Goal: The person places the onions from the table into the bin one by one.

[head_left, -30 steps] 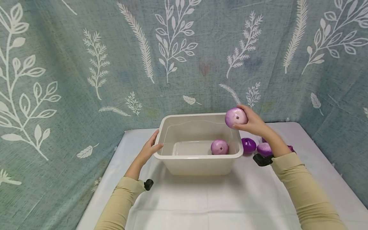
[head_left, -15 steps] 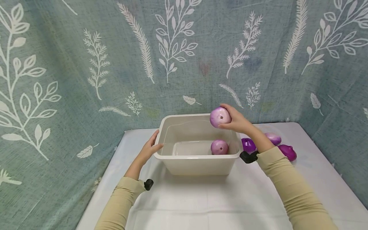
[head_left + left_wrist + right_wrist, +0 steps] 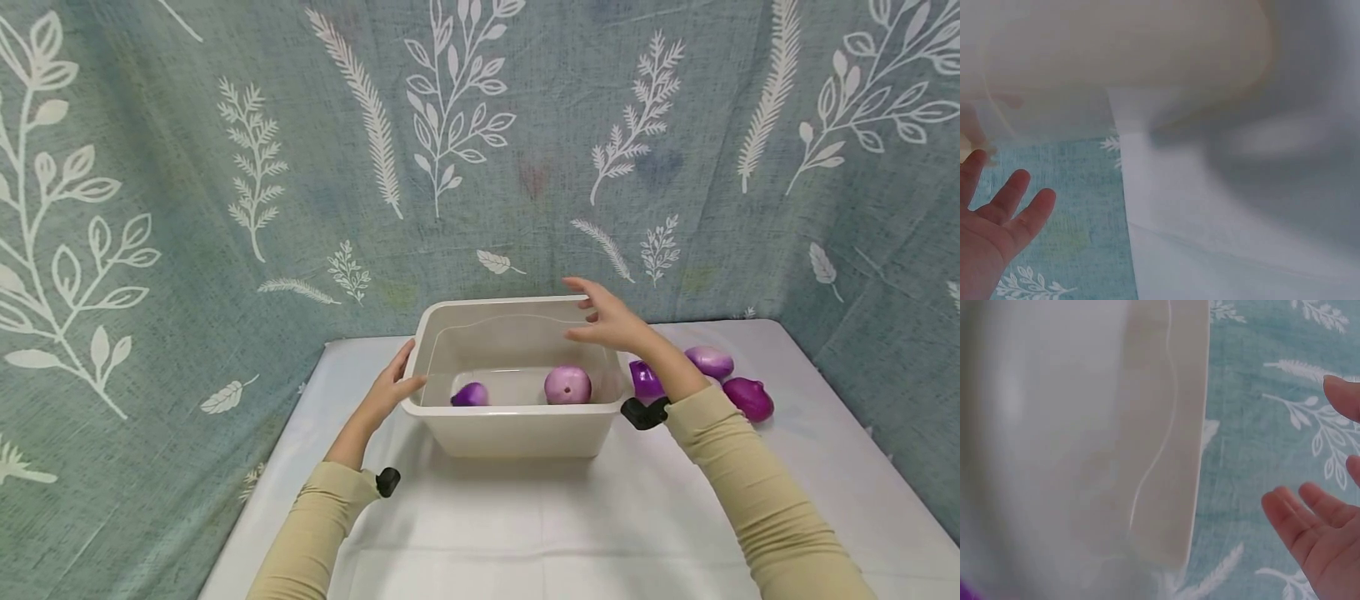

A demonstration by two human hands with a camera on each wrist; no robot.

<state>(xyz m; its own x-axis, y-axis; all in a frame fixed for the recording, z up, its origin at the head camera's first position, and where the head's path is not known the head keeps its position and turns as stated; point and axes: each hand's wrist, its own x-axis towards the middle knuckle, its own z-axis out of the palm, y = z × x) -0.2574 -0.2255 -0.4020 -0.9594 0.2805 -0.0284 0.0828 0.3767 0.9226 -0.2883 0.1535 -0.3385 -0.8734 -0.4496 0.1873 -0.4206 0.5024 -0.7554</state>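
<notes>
A cream plastic bin (image 3: 517,433) stands mid-table. Inside it, a pale purple onion (image 3: 567,385) with a small root spot lies to the right. Another purple onion (image 3: 470,395), dark-tipped and partly hidden by the front wall, lies to the left. My left hand (image 3: 390,390) rests at the bin's left rim, thumb over the edge; in the left wrist view its fingers (image 3: 1034,215) are straight and spread. Above the bin's back right part, my right hand (image 3: 611,322) holds nothing, its fingers spread and apart from the thumb, as the right wrist view also shows.
Right of the bin, several purple onions lie on the white-covered table (image 3: 480,525): a glossy dark one (image 3: 647,379), a paler one (image 3: 709,361) and a magenta one (image 3: 750,400). A teal leaf-patterned cloth (image 3: 480,250) hangs behind and at the sides.
My right hand has moved left over the bin and let go of the onion it held. Two onions now show in the bin instead of one. The left hand has stayed put.
</notes>
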